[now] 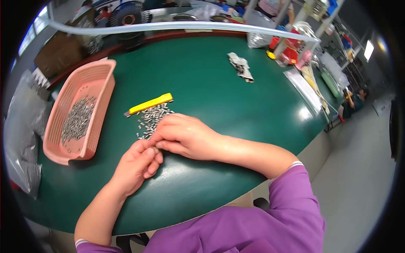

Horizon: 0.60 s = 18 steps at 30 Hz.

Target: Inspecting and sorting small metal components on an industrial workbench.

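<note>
My left hand [136, 165] and my right hand [190, 137] meet at the fingertips over the near part of the green table [194, 181]. The fingers of both are closed in a pinch. Whatever lies between them is too small and too covered to make out. Just beyond my right fingers spreads a loose heap of small silvery metal cylinders [151, 120], partly hidden by that hand. A yellow utility knife [150, 103] lies along the heap's far side. Left of it stands a pink slatted plastic basket [105, 95], with many more silvery cylinders [79, 118] on its bottom.
Clear plastic bags [23, 135] with grey contents lie left of the basket. A crumpled grey-white scrap [241, 67] rests at the far right. A pale bar [181, 28] crosses above the back edge, near a black fan [128, 19]. Flat clear packaging [303, 90] lies along the right edge.
</note>
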Each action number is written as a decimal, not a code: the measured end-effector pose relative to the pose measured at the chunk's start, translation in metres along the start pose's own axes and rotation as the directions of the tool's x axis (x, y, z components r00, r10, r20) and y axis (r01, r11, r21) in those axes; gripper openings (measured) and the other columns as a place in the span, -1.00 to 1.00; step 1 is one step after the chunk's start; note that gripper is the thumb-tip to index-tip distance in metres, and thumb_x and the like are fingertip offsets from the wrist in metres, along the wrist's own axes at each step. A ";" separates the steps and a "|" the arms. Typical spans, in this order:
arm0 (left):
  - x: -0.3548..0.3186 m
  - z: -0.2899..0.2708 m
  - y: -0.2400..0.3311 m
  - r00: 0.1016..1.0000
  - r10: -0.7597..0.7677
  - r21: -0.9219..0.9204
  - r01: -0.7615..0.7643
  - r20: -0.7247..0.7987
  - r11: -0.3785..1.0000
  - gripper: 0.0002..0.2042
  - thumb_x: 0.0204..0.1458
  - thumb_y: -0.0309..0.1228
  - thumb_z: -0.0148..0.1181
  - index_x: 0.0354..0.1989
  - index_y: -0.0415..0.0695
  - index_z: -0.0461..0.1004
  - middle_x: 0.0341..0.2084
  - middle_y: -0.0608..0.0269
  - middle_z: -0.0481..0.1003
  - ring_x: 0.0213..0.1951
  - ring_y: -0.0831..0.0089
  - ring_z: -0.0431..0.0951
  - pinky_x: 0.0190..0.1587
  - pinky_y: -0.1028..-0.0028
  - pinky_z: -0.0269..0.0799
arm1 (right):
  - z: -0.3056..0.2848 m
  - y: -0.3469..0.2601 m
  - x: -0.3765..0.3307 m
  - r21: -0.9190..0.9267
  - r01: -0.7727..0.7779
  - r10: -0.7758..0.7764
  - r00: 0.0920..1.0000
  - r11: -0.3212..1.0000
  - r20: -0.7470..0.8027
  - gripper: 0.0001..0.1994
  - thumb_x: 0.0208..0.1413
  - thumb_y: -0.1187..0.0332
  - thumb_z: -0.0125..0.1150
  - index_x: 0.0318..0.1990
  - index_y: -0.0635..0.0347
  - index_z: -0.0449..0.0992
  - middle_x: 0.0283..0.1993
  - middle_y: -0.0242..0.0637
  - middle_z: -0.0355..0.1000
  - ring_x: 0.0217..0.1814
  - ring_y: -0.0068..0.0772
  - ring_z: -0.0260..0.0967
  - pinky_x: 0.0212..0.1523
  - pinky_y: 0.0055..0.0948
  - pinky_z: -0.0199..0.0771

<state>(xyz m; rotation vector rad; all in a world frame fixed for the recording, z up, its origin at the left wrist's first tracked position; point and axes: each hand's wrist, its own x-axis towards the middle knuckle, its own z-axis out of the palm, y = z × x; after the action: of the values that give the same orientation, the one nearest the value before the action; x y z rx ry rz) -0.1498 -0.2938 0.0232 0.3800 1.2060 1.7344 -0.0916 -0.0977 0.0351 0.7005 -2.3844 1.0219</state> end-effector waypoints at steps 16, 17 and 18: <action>0.001 -0.009 -0.004 0.998 0.052 -0.104 -0.055 -0.026 0.993 -0.79 0.27 -0.30 -0.26 -0.29 -0.15 0.26 -0.48 0.16 0.35 -0.68 0.60 0.19 -0.69 0.65 0.08 | -0.002 0.042 -0.015 -0.221 -0.083 0.083 0.997 0.972 -0.009 -0.90 -0.09 0.41 0.24 -0.37 0.09 0.49 -0.28 -0.26 0.35 -0.14 -0.16 0.32 -0.13 -0.22 0.38; 0.000 -0.008 -0.003 0.998 0.051 -0.102 -0.054 -0.027 0.993 -0.79 0.27 -0.30 -0.26 -0.29 -0.15 0.26 -0.48 0.16 0.35 -0.68 0.60 0.19 -0.69 0.65 0.08 | -0.001 0.042 -0.015 -0.219 -0.082 0.082 0.997 0.972 -0.011 -0.90 -0.09 0.41 0.24 -0.37 0.09 0.49 -0.28 -0.26 0.35 -0.14 -0.16 0.32 -0.13 -0.22 0.38; 0.000 -0.007 -0.003 0.998 0.057 -0.094 -0.061 -0.036 0.994 -0.80 0.26 -0.30 -0.23 -0.29 -0.15 0.26 -0.48 0.17 0.35 -0.68 0.60 0.19 -0.69 0.66 0.08 | -0.001 0.043 -0.014 -0.222 -0.087 0.087 0.996 0.971 -0.008 -0.90 -0.10 0.41 0.24 -0.37 0.08 0.49 -0.29 -0.26 0.36 -0.14 -0.16 0.33 -0.13 -0.22 0.38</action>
<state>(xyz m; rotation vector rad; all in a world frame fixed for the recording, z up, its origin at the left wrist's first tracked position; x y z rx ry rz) -0.1530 -0.2977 0.0171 0.3336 1.1406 1.8483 -0.1065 -0.0678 0.0047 0.5201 -2.4994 0.7709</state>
